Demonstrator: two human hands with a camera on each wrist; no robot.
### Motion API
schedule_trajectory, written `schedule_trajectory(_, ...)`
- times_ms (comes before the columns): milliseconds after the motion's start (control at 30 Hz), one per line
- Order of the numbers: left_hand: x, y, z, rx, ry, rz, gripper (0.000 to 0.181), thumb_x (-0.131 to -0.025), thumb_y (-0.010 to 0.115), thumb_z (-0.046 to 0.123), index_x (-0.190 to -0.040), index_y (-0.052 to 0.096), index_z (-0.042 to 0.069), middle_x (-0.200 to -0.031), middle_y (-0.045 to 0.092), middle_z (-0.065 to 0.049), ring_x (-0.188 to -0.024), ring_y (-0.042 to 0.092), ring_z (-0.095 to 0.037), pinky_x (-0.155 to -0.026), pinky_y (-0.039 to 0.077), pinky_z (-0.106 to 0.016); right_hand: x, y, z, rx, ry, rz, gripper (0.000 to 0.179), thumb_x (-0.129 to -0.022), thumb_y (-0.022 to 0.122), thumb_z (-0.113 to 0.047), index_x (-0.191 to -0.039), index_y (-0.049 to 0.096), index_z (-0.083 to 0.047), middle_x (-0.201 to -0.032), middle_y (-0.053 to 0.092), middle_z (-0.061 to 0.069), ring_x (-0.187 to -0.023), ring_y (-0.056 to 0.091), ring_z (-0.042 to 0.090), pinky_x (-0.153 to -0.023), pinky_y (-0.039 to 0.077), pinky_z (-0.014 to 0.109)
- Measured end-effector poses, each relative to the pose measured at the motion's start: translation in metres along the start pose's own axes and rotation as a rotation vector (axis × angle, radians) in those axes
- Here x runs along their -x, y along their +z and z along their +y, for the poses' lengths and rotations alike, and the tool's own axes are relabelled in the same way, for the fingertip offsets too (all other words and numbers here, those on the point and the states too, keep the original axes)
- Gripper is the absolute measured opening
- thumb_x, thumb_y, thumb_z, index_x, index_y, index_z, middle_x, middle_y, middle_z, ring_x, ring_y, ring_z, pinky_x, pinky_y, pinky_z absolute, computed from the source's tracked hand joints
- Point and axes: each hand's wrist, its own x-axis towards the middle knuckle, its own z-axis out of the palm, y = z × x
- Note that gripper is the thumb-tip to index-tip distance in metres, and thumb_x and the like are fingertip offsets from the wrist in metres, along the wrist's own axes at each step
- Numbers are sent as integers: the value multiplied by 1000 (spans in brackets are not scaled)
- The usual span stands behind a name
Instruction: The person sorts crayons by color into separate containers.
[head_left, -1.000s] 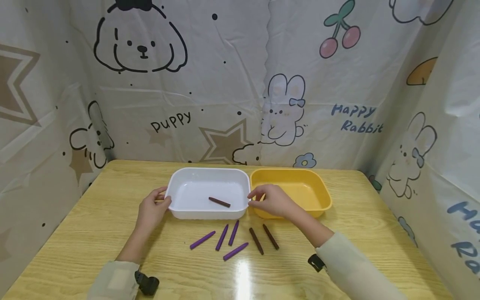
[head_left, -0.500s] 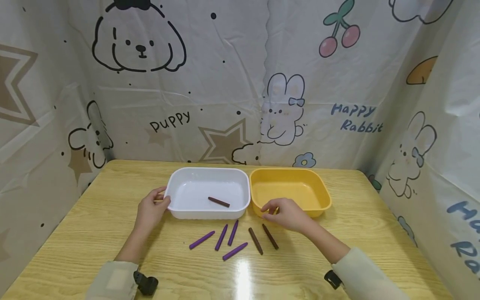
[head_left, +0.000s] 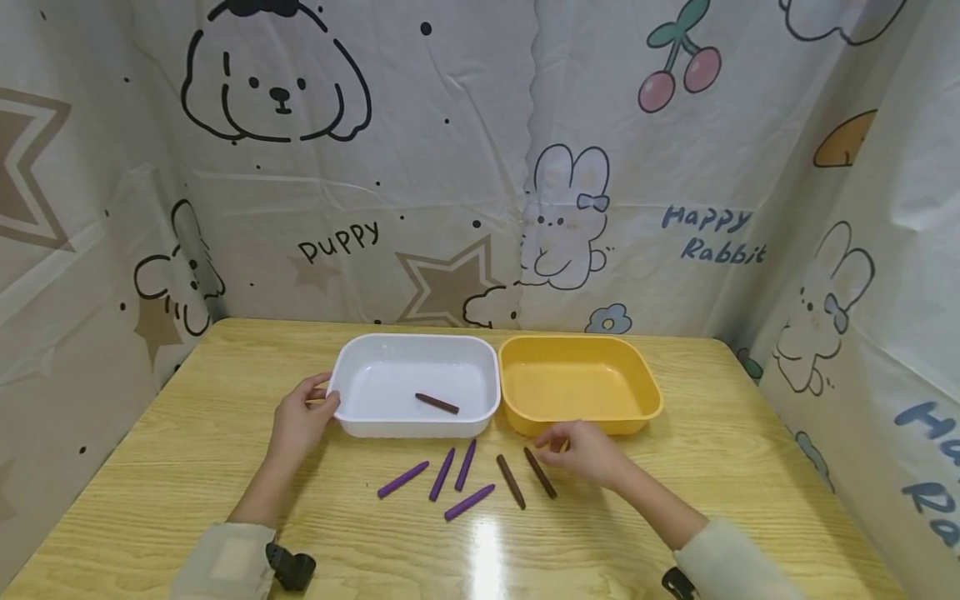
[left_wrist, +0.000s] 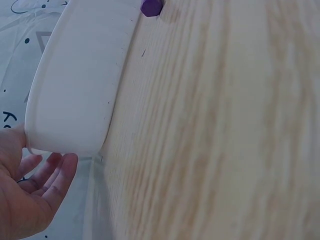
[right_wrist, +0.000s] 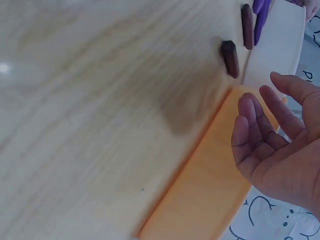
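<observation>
At the left end of a white plastic tub (head_left: 408, 428), my left hand (head_left: 298, 421) grips the rim, thumb on the near side; the left wrist view shows its fingers curled at the end wall. My right hand (head_left: 581, 454) hovers in front of the yellow tub (head_left: 600, 423), fingertips close to the right-hand brown crayon (head_left: 540, 473). In the right wrist view its loosely bent fingers (right_wrist: 241, 132) hold nothing. Another brown crayon (head_left: 512, 482) lies just left of that one. Inside the white tub is a third brown crayon (head_left: 437, 403).
Several purple crayons, one of them nearest the front (head_left: 469, 502), lie on the wooden table (head_left: 360, 550) before the white tub. The two tubs stand side by side near the table's back edge. A printed curtain (head_left: 450, 167) hangs behind and at both sides.
My right hand has left the gap between the tubs and come right and toward me, down beside the right-hand brown crayon. My left hand keeps its place on the white tub.
</observation>
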Motion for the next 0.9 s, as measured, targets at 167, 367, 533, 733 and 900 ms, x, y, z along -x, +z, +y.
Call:
schedule_trajectory(167,0,0,1,1,-4,3,45,-93,53,17,-136,46,5,-117,57,-22,-88,62,-14,-74,58,-24,4,7,4,-2,-34,27,14,-82,69,-17,-92,71,-8,-72,58,-3,-65,48,7,-54,41,19)
schedule_trajectory(367,0,0,1,4,-8,6,45,-93,53,16,-135,46,5,-116,57,-22,-86,62,-13,-74,58,-25,7,17,6,2,61,50,15,-82,70,-20,-94,71,-10,-73,61,-4,-67,51,7,-57,42,20)
schedule_trajectory(533,-1,0,0,10,-3,8,44,-93,53,16,-135,47,4,-117,57,-22,-87,62,-14,-73,58,-24,8,24,6,3,110,88,17,-79,73,-20,-93,71,-11,-73,61,-4,-66,51,8,-56,42,21)
schedule_trajectory(733,0,0,0,9,6,8,44,-93,53,16,-135,47,3,-117,58,-23,-88,63,-16,-73,58,-25,9,30,4,16,126,98,24,-75,76,-23,-94,70,-9,-64,54,-5,-58,46,9,-50,37,21)
schedule_trajectory(900,0,0,0,4,3,10,45,-93,53,17,-135,47,3,-117,58,-23,-89,63,-16,-73,58,-25,10,33,1,48,146,99,27,-73,77,-25,-95,70,-10,-64,52,-5,-58,44,10,-50,35,21)
